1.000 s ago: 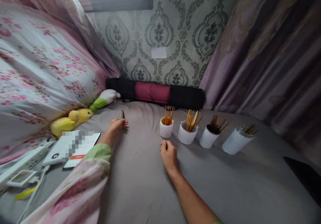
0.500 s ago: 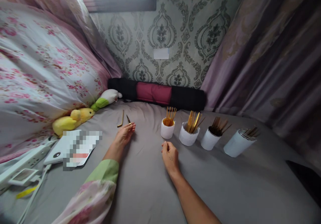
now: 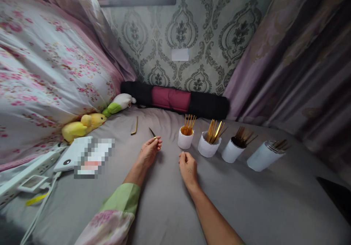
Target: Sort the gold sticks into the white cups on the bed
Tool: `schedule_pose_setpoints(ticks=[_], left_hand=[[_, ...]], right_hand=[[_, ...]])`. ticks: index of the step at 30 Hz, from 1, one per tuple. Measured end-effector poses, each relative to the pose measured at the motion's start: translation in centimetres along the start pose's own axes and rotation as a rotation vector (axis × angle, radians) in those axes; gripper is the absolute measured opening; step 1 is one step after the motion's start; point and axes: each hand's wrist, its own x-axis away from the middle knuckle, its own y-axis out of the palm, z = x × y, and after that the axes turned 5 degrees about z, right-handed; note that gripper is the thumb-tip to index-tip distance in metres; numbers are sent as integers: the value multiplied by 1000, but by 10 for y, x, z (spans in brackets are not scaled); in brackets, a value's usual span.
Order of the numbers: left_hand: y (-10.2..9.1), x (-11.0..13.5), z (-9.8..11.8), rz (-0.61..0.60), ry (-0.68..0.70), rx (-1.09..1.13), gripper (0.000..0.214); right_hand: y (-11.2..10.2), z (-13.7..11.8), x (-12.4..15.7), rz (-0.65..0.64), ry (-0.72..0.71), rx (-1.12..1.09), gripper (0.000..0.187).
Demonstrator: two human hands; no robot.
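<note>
one knife in left hand

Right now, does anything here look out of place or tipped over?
Yes. The rightmost white cup leans over sideways, while the three other cups stand upright. A bent gold straw lies loose on the grey sheet, apart from them. The left hand pinches a gold knife.

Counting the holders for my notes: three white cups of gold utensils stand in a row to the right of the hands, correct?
Not three. The head view shows four white cups in that row, the far one tilted. The rest holds.
</note>
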Motion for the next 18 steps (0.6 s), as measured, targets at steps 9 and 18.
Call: schedule_pose_setpoints(ticks=[9,18], left_hand=[[11,26,-17,-58,17,-99,32],[18,49,-25,-88,63,-296,38]], right_hand=[[1,1,-1,0,7,-21,37],[-2,-2,0,-30,19,-51,38]])
